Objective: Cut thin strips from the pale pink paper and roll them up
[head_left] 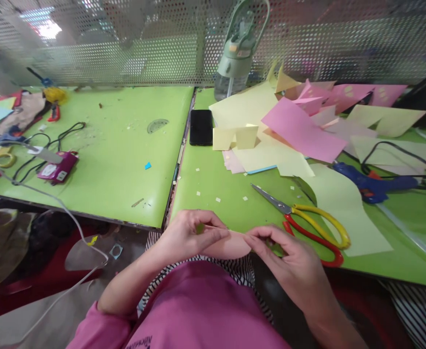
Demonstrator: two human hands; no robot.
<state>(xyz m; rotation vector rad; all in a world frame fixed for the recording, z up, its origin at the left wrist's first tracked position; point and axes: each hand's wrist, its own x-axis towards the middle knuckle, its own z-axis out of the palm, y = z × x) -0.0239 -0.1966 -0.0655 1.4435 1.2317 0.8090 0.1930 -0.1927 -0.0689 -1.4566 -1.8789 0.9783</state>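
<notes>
Pink shirt (205,310) closest; beyond it, pale-pink paper (231,246) by the worktop's (205,169) near edge, pinched by left hand (187,238) and right hand (289,257). Probably a shaping step; next move calls for light, even pressure.

Craft workshop: scissors (289,209), glue gun (375,184), coloured paper sheets (303,127).

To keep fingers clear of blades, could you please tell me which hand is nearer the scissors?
Right: the right hand is close beside the scissors; the left hand is farther away, to their left.
</notes>
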